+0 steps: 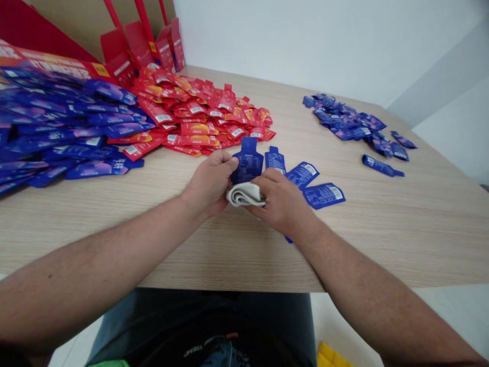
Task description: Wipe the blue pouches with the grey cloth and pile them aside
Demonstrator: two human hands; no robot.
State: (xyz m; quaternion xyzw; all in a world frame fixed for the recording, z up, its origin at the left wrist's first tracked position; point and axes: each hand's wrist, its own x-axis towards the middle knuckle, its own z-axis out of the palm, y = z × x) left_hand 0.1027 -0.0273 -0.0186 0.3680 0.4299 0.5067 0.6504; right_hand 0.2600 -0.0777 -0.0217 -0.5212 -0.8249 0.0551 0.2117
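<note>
Because the head camera looks forward and down, most of the view is the tabletop, a pale wood-grain laminate set against a white wall. Taking the hands as the clock's centre, with 12 o'clock straight ahead, red cardboard display boxes stand along the far side at 11 o'clock. A heap of red sachets lies at 11 o'clock too, a larger drift of blue sachets at 10, and a smaller blue heap at 2. Three loose blue sachets fan out just beside the hands, from 1 to 3 o'clock.

The near edge of the tabletop runs close by at 6 o'clock, with a strip of bare laminate before it. Wider bare room opens at 3 to 4 o'clock, and the floor shows past the edge.

The left hand and right hand are both closed on a folded white cloth, the left gripping its end and the right pressing over it. A blue sachet stands up from the cloth between them, its printed back showing. Its spout points to 12 o'clock and its long axis runs away from the person. Its lower part is hidden by the cloth.
</note>
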